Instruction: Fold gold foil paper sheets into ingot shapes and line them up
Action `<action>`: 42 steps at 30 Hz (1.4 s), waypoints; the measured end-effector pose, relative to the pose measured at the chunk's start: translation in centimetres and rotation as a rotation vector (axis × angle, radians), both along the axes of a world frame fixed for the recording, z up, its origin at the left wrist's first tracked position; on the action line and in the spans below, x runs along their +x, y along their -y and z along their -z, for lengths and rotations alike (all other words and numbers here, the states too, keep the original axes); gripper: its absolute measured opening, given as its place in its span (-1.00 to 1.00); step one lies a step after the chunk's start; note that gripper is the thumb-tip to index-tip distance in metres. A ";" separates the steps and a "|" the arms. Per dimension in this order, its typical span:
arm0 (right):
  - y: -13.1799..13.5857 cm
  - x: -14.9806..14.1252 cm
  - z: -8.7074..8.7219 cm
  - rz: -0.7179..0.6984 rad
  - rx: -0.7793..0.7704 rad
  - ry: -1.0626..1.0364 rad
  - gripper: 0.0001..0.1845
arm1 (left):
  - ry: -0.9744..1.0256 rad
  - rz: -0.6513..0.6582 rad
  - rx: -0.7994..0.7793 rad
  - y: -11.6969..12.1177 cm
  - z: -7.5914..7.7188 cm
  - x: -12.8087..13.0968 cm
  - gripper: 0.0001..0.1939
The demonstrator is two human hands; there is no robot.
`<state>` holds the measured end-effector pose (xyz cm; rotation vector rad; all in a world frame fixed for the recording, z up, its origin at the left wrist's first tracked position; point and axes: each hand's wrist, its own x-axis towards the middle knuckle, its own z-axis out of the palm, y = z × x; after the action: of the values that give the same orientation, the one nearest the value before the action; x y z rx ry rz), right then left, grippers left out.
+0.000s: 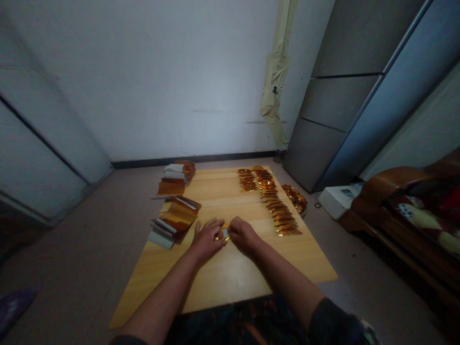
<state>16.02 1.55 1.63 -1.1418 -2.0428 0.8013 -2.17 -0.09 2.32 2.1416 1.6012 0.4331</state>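
So both hands, left [208, 240] and right [243, 235], have their fingers clamped on 1 small gold foil paper [225, 233] at the table's [233, 282] middle. 2 loose stacks of foil sheets [178, 216] sit left.

Head view: looks forward and down over tabletop [244, 282].

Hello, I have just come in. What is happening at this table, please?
A person sits at a wooden table. The left hand and right hand work together on a small gold-coloured sheet, partly hidden by the fingers. To the left lie stacks of loose gold-and-white sheets; to the right, rows of folded gold pieces.
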 end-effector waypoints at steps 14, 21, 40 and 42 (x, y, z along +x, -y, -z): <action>0.1 0.1 0.3 0.070 -0.021 -0.088 -0.71 | 0.019 -0.002 0.000 0.1 -0.2 0.0 -0.91; 0.2 0.0 0.3 0.096 -0.049 -0.105 -0.75 | 0.008 -0.003 0.014 0.0 0.3 -0.1 -0.91; 4.2 -1.1 -0.8 0.120 0.085 0.278 -0.79 | -0.112 -0.219 0.167 1.2 0.2 1.9 -0.86; 4.2 -1.3 -0.5 0.132 0.097 0.319 -0.81 | -0.129 -0.229 0.163 1.4 0.1 2.0 -0.85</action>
<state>14.72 -2.69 2.09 -1.4039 -2.2055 0.4730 -0.18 -1.45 2.18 2.1488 1.9562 0.5224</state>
